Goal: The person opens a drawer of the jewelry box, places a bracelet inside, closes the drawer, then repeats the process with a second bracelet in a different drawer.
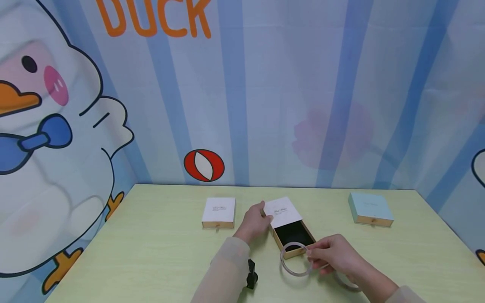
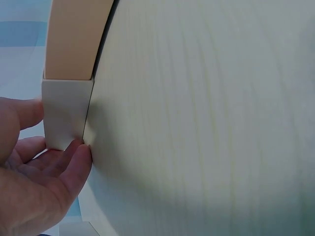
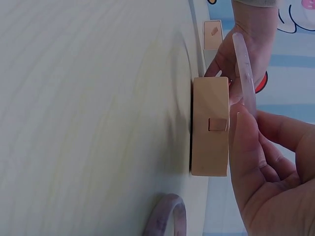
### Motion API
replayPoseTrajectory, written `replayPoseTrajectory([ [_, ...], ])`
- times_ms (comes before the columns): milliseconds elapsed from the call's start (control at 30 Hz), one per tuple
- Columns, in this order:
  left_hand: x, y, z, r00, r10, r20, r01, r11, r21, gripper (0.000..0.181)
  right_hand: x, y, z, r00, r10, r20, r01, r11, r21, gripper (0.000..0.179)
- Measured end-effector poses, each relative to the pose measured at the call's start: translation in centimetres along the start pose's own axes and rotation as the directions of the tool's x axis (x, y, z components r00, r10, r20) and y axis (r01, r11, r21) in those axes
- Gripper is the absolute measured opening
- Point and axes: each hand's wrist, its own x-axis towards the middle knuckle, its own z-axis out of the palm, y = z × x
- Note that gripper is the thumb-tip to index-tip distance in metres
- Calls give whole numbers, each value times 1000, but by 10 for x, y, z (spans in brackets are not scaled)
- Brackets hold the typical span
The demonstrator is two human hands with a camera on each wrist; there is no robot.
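A white drawer box [image 1: 282,211] lies at the table's centre, its tan drawer [image 3: 210,152] pulled toward me and showing a black lining [image 1: 293,235]. My left hand [image 1: 251,223] holds the white sleeve's far left part; in the left wrist view the thumb and fingers grip the sleeve end [image 2: 66,110]. Between the thumb and fingers of my right hand [image 1: 337,254] is a pale, translucent bangle [image 1: 297,274], tilted up by the drawer's near edge. Partly hidden under that hand, a second bangle [image 1: 346,287], mottled purple-grey in the right wrist view, rests on the table.
A shut white box [image 1: 219,210] stands left of the open one, and a light-blue box [image 1: 371,208] at the right. A small black object [image 1: 251,274] shows beside the left forearm. Behind the pale wooden table [image 1: 159,244] hangs a blue striped curtain [image 1: 261,105].
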Motion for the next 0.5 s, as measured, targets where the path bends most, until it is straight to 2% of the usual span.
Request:
replayPoseTrajectory([
  [500,1,-1,0,1000,2,12,-2,1000,-13,58,0,-1,-3,999,-6,-44,6,1000,1,29],
])
